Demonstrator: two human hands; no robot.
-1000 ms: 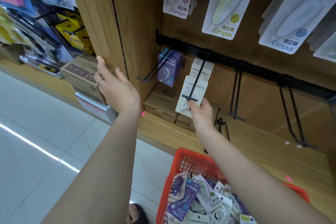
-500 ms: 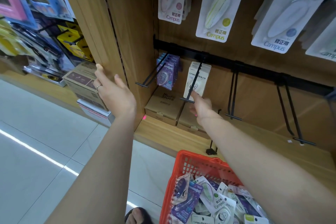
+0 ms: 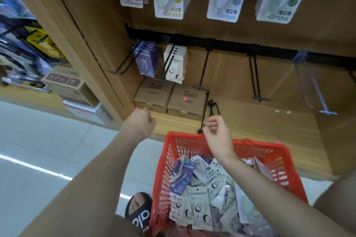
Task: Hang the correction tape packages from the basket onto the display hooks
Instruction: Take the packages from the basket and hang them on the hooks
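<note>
Withdrawn from the shelf since a second ago: both hands, now low over the basket's far rim. White package hung earlier sits on its hook (image 3: 169, 63), front of the white stack (image 3: 174, 67).

Correction tape packages (image 3: 202, 198): loose heap in the red basket (image 3: 289, 161), near and slightly right of centre, lying flat at mixed angles; no common long axis.

Right hand (image 3: 215, 132): directly above the basket's far rim, fingers loosely curled, apparently holding nothing, though the view of the fingertips is soft. The heap lies just below and nearer than it; it is the closer hand.

Left hand (image 3: 139, 124): left of the basket, over the floor edge, fingers curled in, empty.

Purple stack (image 3: 145, 61): next hook left. Empty hooks (image 3: 202, 75): to the right along the black rail (image 3: 231, 44).

Judged next: right hand drops into the heap.
</note>
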